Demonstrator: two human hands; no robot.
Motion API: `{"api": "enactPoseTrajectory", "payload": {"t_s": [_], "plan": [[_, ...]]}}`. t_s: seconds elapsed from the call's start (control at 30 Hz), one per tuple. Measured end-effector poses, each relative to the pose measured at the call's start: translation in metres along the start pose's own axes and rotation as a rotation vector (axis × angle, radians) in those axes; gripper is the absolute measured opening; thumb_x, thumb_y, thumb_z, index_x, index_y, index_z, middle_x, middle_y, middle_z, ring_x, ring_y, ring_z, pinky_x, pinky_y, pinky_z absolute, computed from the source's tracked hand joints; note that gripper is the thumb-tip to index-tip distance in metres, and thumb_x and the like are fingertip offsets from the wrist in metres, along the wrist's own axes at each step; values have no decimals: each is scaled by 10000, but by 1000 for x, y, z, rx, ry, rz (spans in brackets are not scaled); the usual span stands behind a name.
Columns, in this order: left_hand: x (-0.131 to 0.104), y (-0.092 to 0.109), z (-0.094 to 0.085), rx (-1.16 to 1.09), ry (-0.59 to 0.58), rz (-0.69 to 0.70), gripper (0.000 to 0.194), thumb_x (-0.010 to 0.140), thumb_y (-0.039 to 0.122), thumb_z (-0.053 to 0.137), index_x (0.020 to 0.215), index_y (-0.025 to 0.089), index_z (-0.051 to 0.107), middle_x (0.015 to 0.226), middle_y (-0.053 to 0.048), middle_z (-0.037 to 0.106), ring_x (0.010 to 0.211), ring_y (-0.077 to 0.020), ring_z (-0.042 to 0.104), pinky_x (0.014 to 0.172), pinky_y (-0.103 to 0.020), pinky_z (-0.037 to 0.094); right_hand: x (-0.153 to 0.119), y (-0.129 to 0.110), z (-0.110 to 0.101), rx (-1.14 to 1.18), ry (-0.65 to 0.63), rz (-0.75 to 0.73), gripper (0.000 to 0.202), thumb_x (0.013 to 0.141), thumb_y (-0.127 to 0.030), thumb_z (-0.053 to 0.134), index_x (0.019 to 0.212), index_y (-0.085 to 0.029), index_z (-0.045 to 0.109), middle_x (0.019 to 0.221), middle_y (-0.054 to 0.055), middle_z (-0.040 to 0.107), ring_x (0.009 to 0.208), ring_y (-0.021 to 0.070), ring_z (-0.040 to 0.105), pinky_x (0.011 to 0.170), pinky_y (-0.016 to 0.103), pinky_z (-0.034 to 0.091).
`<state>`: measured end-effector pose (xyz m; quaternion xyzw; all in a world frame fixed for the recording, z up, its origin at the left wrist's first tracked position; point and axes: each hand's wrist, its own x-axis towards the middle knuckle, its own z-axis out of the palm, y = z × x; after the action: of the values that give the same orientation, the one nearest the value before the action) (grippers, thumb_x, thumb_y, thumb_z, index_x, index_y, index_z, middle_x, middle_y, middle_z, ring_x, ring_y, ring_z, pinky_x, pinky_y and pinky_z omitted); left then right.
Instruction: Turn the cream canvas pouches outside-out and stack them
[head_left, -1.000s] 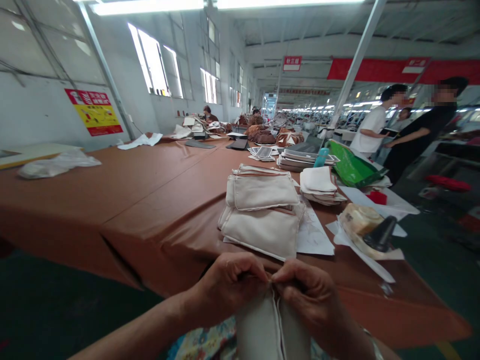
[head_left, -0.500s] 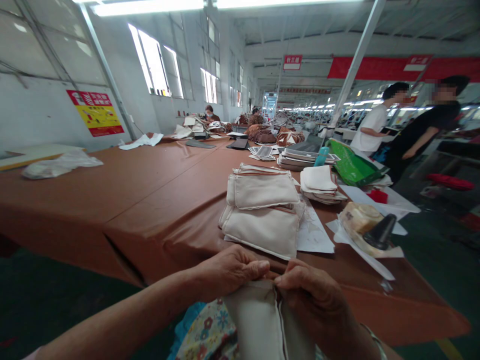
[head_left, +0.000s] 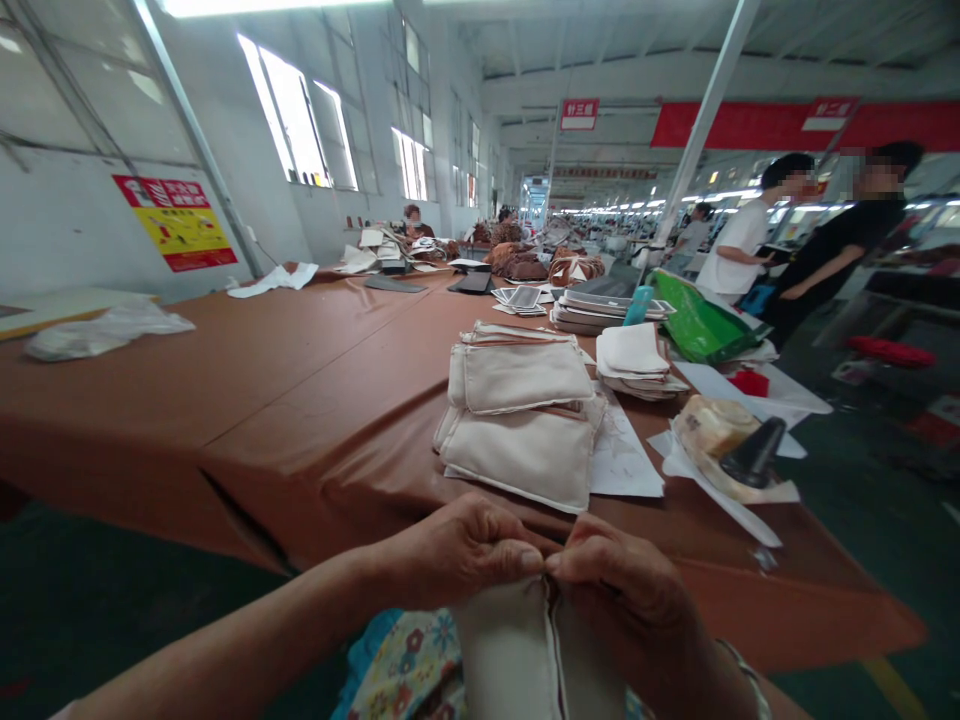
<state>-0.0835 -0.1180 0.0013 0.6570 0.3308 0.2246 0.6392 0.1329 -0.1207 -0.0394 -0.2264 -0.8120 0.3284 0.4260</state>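
Note:
Between my hands, low in the head view, is a cream sewn fabric panel with a seam running down its middle. My left hand pinches its top edge from the left, thumb on top. Close against it, my right hand pinches the same edge from the right, with the two thumb tips almost touching at the seam. The fingers behind the panel are hidden. Just beyond my hands, a stack of similar cream panels lies on the brown-covered table.
White paper sticks out beside the stack. To its right are a smaller pile of cream pieces, a green bag and a black cone on a wrapped block. Two people stand beyond the table's right side.
My thumb tips have come closer together at the panel's top edge, over the seam. The whole view has shifted slightly, so the table and stack sit a little further left and higher.

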Motion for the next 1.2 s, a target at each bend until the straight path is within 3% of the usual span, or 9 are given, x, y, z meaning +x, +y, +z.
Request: {"api": "enactPoseTrajectory", "payload": {"t_s": [0.13,0.27,0.47,0.6,0.73,0.9,0.97,1.07,1.2], "plan": [[-1,6,-1,305,6,89,390,942,453,478,869,134,691,617,40,374,559,-100,242,498,-214,226,-1,3,4,-51,21,-67,203,866,-44,510,908,-205,626,736,10,514,624,132,505,567,227,376],[-1,17,-1,568,101,199,372,961,405,447,816,145,669,706,15,503,640,-116,389,608,-204,325,1,1,7,-81,56,-85,211,868,-38,480,901,-201,611,735,18,522,614,138,512,555,229,384],[4,27,0,229,14,10,498,951,541,403,802,124,630,696,9,455,649,-121,390,600,-200,347,6,-5,7,-102,59,-105,196,894,-56,459,874,-208,581,717,18,529,617,144,508,565,247,390],[7,19,4,127,18,37,475,871,567,549,696,130,614,659,18,410,637,-118,353,599,-209,344,4,-4,7,-103,56,-109,188,895,-53,460,841,-213,544,717,18,533,637,149,514,579,252,390],[8,14,6,-4,7,56,422,837,510,629,667,125,607,707,14,493,697,-123,429,684,-213,385,0,-3,8,-103,59,-89,180,884,-47,487,907,-217,544,729,16,566,651,149,533,597,251,392],[6,13,5,73,40,-16,365,837,439,634,685,108,609,684,23,499,640,-95,395,589,-184,334,-3,-3,7,-37,54,53,102,871,-108,544,898,-206,547,753,7,574,637,130,522,593,234,392],[4,13,4,166,52,-54,342,844,421,617,714,105,627,641,35,464,594,-83,352,528,-180,285,-3,-3,2,66,0,200,61,861,-165,596,881,-196,547,763,1,558,650,128,498,590,226,388],[3,13,2,237,53,-70,297,850,380,600,772,98,649,660,26,483,594,-85,357,505,-178,273,3,-4,-10,324,-126,448,205,839,-321,668,935,-179,556,792,-3,521,666,127,449,574,217,376],[4,15,1,302,42,-54,255,857,332,573,814,91,645,662,22,494,592,-90,358,517,-187,299,16,-8,-23,375,-256,529,402,965,-498,428,877,-155,617,793,24,523,699,145,434,584,228,360]]}}
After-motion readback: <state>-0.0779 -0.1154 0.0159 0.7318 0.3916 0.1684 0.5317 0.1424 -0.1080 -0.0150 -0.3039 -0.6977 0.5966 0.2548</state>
